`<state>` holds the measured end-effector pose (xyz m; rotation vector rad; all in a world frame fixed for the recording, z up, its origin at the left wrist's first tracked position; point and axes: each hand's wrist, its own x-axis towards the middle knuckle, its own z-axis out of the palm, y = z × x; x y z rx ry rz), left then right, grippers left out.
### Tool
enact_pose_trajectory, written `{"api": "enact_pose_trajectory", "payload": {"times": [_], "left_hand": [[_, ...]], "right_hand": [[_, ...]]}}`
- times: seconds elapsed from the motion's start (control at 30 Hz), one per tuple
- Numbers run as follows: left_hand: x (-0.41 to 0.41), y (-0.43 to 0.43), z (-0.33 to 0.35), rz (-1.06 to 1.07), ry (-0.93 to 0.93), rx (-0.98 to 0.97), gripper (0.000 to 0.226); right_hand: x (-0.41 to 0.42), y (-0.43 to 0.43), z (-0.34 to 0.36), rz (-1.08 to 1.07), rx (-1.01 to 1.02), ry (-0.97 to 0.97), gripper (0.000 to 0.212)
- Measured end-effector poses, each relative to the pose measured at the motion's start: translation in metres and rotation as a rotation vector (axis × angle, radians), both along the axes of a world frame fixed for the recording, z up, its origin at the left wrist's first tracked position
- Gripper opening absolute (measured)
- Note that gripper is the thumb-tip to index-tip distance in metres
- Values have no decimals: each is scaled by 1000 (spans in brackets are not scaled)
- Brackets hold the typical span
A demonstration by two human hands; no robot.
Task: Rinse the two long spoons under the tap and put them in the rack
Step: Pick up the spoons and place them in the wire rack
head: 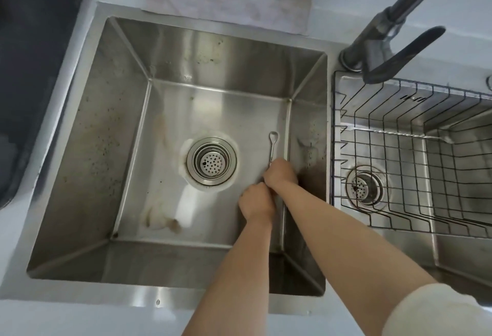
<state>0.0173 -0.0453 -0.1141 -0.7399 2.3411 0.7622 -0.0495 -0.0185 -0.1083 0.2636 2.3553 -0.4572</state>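
Observation:
Both my hands are down in the large steel sink (127, 133), close together near its right wall. My right hand (281, 173) is closed around the handle of a long thin spoon (272, 141), whose small bowl points away from me. My left hand (257, 201) is closed just below and touches the right one; what it grips is hidden, maybe the same handle or a second spoon. Only one spoon shows clearly. The dark tap (386, 40) stands at the back right, its spout leaving the frame; no water runs. A black wire rack (399, 149) sits in the right basin.
A round drain strainer (212, 161) lies in the middle of the large sink floor, with pale stains around it. The right basin has its own drain (364, 186) under the rack. A dark tray (34, 69) lies on the counter at the left.

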Motion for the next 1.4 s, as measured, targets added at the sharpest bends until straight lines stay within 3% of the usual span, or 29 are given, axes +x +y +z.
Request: {"api": "enact_pose_trajectory", "payload": {"times": [0.2, 0.33, 0.47, 0.7, 0.87, 1.07, 1.27, 1.4], "left_hand": [[-2, -2, 0, 57, 8, 65, 24], [1, -4, 4, 57, 17, 66, 23], [1, -13, 17, 106, 46, 40, 21], [-3, -45, 69, 227, 222, 59, 11], [-12, -52, 131, 289, 445, 105, 13], [-24, -23, 186, 5, 672, 40, 11], [-49, 48, 198, -319, 765, -34, 14], [-67, 102, 187, -511, 730, -72, 15]], "right_hand": [[-2, -2, -3, 27, 10, -12, 7], [0, -2, -1, 70, 6, -1, 28], [1, -5, 15, 60, -40, 35, 36], [-7, -18, 82, 3, -250, 100, 31], [-14, -2, 149, -217, -540, 188, 26], [-16, 56, 204, -471, -769, 266, 23], [-14, 138, 212, -771, -836, 317, 18], [-15, 193, 196, -995, -898, 260, 20]]}}
